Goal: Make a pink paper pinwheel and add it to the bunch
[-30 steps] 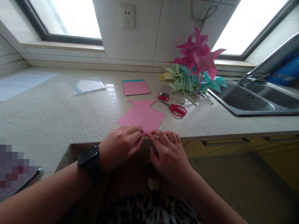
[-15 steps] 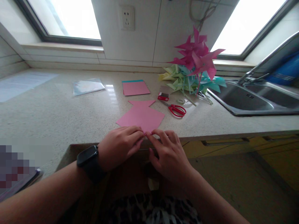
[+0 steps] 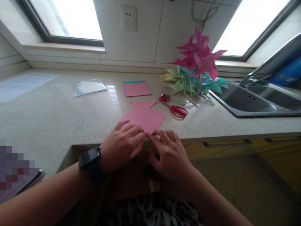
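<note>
A pink sheet of paper (image 3: 147,116) lies at the front edge of the counter, one corner toward me. Behind it shows a pink part with two points; I cannot tell if it belongs to the same sheet. My left hand (image 3: 124,141), with a dark watch (image 3: 89,158) on its wrist, pinches the near corner, one finger raised over the sheet. My right hand (image 3: 170,153) grips the same corner from the other side, fingers bent. The fingers hide the exact shape of that corner. Red-handled scissors (image 3: 179,111) lie right of the paper.
Behind the sheet is a stack of pink and blue paper squares (image 3: 137,88). Near the scissors are a small red box (image 3: 165,97) and a tape roll (image 3: 182,102). Paper pinwheels (image 3: 197,59) stand by the sink (image 3: 251,100). A clear packet (image 3: 89,87) lies left.
A finger of my left hand has lifted over the sheet's left side. Both hands keep their pinch at the near corner. The view has shifted very slightly.
</note>
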The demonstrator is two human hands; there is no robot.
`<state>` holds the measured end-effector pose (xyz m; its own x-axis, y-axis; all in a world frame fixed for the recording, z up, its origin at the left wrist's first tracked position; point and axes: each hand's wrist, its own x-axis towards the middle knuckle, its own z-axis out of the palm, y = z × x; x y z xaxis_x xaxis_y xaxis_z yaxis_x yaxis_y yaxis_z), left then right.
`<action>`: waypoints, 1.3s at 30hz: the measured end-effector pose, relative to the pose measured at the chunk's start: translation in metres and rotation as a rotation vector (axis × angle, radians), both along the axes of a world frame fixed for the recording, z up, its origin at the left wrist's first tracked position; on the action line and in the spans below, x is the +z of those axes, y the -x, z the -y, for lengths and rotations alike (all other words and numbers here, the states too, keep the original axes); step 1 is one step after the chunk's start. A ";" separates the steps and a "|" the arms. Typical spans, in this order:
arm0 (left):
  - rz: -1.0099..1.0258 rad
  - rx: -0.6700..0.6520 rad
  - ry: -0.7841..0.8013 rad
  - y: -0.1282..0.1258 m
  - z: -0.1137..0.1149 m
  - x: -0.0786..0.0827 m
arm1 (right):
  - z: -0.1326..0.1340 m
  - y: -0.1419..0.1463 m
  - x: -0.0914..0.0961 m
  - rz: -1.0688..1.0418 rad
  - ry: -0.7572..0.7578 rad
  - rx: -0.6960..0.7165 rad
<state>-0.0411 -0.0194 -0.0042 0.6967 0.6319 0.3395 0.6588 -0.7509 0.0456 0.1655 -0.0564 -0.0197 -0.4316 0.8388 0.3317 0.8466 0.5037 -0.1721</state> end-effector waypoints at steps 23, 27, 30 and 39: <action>0.073 -0.076 -0.030 0.003 -0.005 -0.002 | -0.002 0.001 -0.005 0.049 -0.060 0.016; 0.070 -0.093 -0.042 0.003 -0.004 -0.003 | -0.003 0.001 -0.005 0.049 -0.064 0.016; 0.070 -0.081 -0.032 0.003 -0.002 -0.004 | -0.004 0.000 -0.005 0.050 -0.060 0.016; 0.128 -0.053 0.076 0.002 -0.003 -0.005 | -0.007 -0.002 -0.010 0.071 -0.145 0.052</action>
